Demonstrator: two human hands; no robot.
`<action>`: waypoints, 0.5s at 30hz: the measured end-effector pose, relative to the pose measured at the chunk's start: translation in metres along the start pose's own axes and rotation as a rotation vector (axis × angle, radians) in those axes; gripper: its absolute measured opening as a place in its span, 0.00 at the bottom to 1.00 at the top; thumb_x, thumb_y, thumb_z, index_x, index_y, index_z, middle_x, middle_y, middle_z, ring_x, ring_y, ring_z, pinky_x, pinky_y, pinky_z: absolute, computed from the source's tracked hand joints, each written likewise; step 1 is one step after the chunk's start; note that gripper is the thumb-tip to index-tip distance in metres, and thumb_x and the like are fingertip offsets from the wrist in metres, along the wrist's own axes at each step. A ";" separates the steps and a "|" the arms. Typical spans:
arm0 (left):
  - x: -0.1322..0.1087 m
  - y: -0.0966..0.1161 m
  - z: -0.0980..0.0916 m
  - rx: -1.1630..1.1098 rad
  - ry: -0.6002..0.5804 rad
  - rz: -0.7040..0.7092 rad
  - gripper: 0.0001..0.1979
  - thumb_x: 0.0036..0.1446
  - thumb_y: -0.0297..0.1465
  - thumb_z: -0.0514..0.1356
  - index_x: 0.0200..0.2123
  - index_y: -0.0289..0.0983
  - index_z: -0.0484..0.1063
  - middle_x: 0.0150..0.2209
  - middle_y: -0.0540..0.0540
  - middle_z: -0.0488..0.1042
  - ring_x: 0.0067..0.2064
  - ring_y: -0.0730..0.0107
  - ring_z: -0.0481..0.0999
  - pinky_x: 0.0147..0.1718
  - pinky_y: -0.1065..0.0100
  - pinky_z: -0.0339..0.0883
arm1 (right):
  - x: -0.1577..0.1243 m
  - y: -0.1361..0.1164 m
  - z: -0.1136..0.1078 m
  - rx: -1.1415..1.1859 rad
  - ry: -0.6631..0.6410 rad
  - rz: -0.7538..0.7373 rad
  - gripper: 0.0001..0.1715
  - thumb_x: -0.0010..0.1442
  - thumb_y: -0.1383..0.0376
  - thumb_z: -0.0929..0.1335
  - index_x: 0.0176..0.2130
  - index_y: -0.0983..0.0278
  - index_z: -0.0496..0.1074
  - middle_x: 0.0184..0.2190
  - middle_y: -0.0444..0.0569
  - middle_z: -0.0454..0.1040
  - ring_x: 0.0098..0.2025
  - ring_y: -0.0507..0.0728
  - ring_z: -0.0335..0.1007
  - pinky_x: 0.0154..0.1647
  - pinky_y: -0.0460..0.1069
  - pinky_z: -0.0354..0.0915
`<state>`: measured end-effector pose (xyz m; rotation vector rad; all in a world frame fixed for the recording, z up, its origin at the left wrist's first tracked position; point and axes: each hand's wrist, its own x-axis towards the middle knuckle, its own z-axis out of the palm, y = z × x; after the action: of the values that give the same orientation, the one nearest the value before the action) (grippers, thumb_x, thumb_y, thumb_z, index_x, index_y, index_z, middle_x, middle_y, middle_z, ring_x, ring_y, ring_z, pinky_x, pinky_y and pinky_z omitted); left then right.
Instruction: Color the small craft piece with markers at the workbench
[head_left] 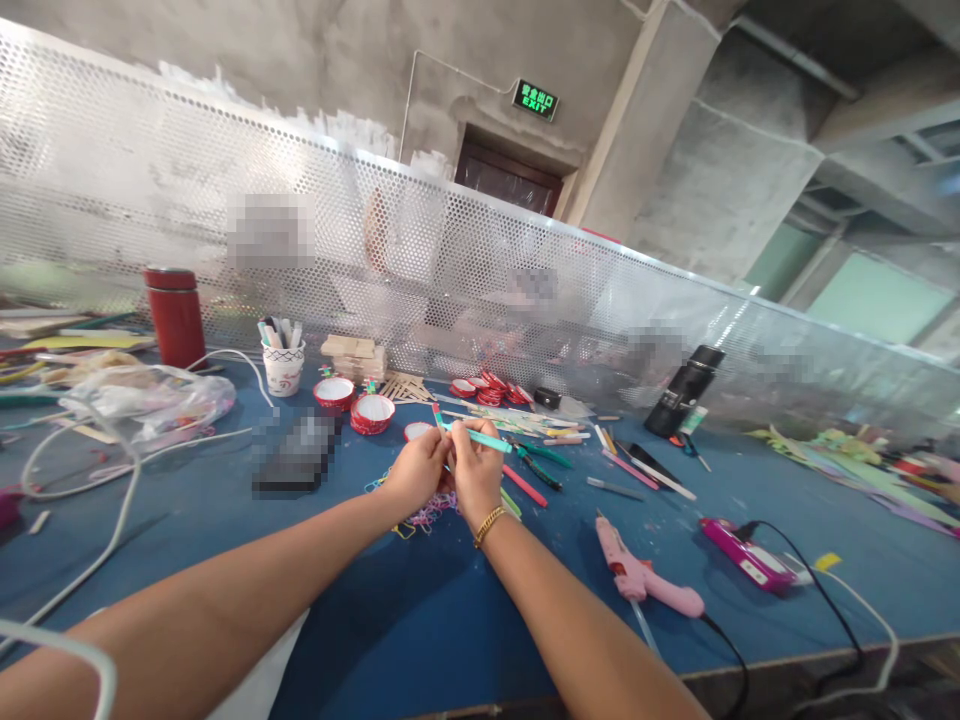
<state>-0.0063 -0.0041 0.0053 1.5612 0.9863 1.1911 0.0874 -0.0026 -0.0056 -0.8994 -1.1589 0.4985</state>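
The two hands meet above the middle of the blue bench point(420, 620). The left hand point(418, 468) and the right hand point(475, 476) touch each other, and the fingers of both are closed on a teal stick point(491, 441). The stick lies almost level, just above the knuckles, and its free end points to the right, past the right hand. The right wrist carries a gold bracelet point(489, 524).

Directly under the hands a small heap of coloured rubber bands point(429, 516) lies on the bench. Just to the right of the right hand there are a red stick point(525, 487) and green pliers point(537, 462). Further to the right and nearer to the person lies a pink glue gun point(646, 580), and beyond it a magenta device point(747, 556) with a black cable.

Behind the hands stand two red round lids point(373, 413), and behind the left hand a paper cup point(283, 369) with pens in it. Far to the left a red flask point(175, 316) stands upright, with a clear plastic bag point(154, 400) in front of it. Far to the right, at the back, a black bottle point(684, 388) leans.
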 end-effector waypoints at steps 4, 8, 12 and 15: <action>0.001 -0.002 0.000 -0.020 -0.014 -0.001 0.13 0.59 0.41 0.52 0.27 0.39 0.61 0.19 0.54 0.66 0.16 0.75 0.65 0.14 0.74 0.59 | 0.000 0.000 0.000 -0.002 0.000 -0.006 0.16 0.57 0.52 0.66 0.31 0.62 0.66 0.26 0.43 0.72 0.31 0.53 0.68 0.34 0.47 0.65; 0.002 -0.004 0.000 0.003 -0.013 0.008 0.14 0.59 0.42 0.53 0.27 0.39 0.61 0.19 0.54 0.65 0.16 0.76 0.65 0.14 0.75 0.58 | 0.000 0.000 -0.001 -0.012 -0.006 -0.013 0.15 0.57 0.52 0.66 0.32 0.62 0.66 0.27 0.43 0.72 0.31 0.53 0.68 0.34 0.47 0.65; 0.001 -0.003 -0.001 0.030 0.000 0.028 0.14 0.58 0.41 0.53 0.26 0.38 0.61 0.19 0.54 0.66 0.17 0.76 0.65 0.15 0.75 0.58 | 0.001 -0.001 -0.001 -0.018 -0.004 -0.011 0.16 0.57 0.52 0.66 0.32 0.62 0.66 0.26 0.43 0.73 0.30 0.53 0.68 0.33 0.47 0.65; 0.000 -0.001 -0.001 0.046 0.003 0.025 0.13 0.59 0.40 0.53 0.27 0.38 0.62 0.19 0.54 0.67 0.17 0.76 0.66 0.15 0.75 0.59 | 0.001 -0.002 0.000 0.006 -0.002 0.015 0.17 0.56 0.51 0.66 0.32 0.62 0.65 0.26 0.44 0.73 0.29 0.53 0.69 0.32 0.47 0.65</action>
<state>-0.0074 -0.0036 0.0043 1.6124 1.0052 1.1953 0.0878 -0.0032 -0.0032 -0.9034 -1.1525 0.5149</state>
